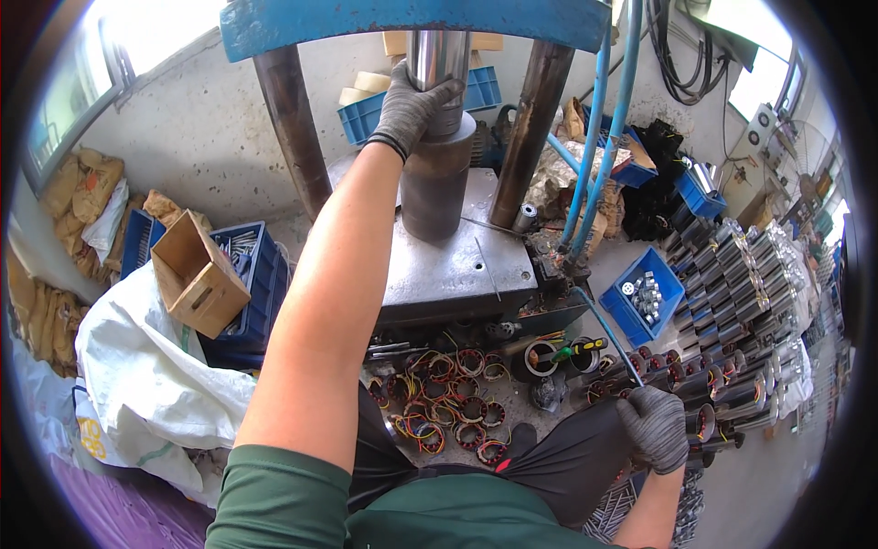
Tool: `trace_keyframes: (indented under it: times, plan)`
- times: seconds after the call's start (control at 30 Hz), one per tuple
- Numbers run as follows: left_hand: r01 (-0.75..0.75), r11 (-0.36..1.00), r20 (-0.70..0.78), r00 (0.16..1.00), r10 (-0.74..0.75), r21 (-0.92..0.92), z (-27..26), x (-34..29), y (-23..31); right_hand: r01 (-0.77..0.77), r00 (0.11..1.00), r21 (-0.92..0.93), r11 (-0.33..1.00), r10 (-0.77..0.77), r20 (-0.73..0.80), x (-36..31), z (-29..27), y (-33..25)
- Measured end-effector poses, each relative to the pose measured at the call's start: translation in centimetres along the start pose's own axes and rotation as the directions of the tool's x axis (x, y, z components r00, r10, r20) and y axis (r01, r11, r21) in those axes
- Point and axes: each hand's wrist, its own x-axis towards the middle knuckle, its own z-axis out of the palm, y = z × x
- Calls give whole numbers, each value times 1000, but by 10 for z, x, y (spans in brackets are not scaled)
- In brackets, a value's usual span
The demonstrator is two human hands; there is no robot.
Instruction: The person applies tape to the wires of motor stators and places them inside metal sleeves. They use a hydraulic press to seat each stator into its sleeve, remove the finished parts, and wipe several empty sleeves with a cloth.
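The gloved left hand [409, 105] wraps its fingers around the steel cylinder [437, 156] standing upright on the press table [457, 265] (heavy, stiff, probably slick, best gripped round its sides), while the gloved right hand [655, 428] hangs curled, seemingly empty.

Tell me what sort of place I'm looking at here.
Likely a small motor workshop: a blue-framed press under the gloved left hand, wound stator coils on the floor, rows of metal motor housings at right.
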Motion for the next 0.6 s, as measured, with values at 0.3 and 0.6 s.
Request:
trace_keyframes:
  times: [0.3, 0.6]
  plan:
    - [-57, 997, 14, 998, 58, -45, -1, -1, -2, 130, 964, 12, 992, -129, 232, 18, -24, 5]
    - [-45, 997, 36, 998, 43, 60, -3, 0, -4, 44, 981, 176, 983, -75, 178, 35, -37, 10]
